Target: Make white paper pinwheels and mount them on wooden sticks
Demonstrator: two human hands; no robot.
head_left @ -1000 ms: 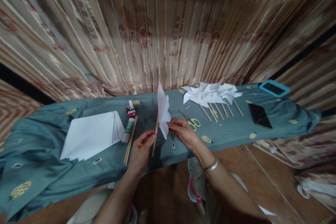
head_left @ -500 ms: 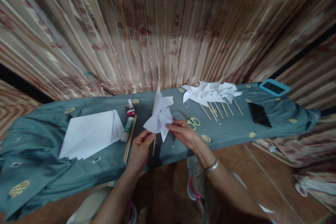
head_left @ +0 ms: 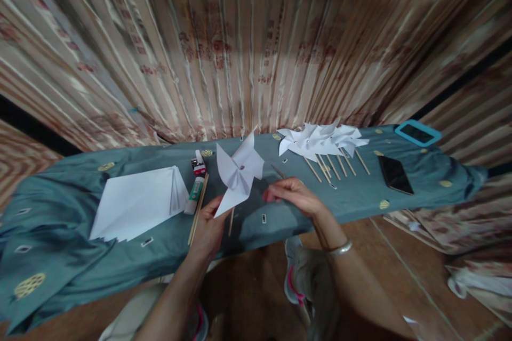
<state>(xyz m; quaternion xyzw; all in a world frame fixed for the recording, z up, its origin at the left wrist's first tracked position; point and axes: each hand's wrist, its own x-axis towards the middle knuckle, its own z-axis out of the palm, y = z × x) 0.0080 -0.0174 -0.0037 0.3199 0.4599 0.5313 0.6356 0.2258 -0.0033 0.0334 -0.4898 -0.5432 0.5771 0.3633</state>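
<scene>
A white paper pinwheel (head_left: 239, 170) on a thin wooden stick is held up over the cloth-covered table. My left hand (head_left: 210, 226) is closed around it from below, its fingertips partly hidden behind a paper blade. To the right of the pinwheel and apart from it is my right hand (head_left: 294, 195), fingers curled together, with nothing visible in them. Behind that hand lie scissors (head_left: 278, 171), only their blades showing. Beside my left hand are a green-and-white glue stick (head_left: 195, 194) and several loose wooden sticks (head_left: 199, 210).
Folded white paper sheets (head_left: 136, 200) lie stacked at left. A small red-and-white box (head_left: 198, 167) is behind the glue stick. Several finished pinwheels (head_left: 324, 141) overlap at the back right, near a black phone (head_left: 395, 175) and a blue-framed device (head_left: 418, 133). A curtain (head_left: 248, 53) hangs behind the table (head_left: 248, 229).
My right hand has left the pinwheel and moved right, now covering the scissors' handles. The pinwheel's blades have turned, while my left hand still holds it.
</scene>
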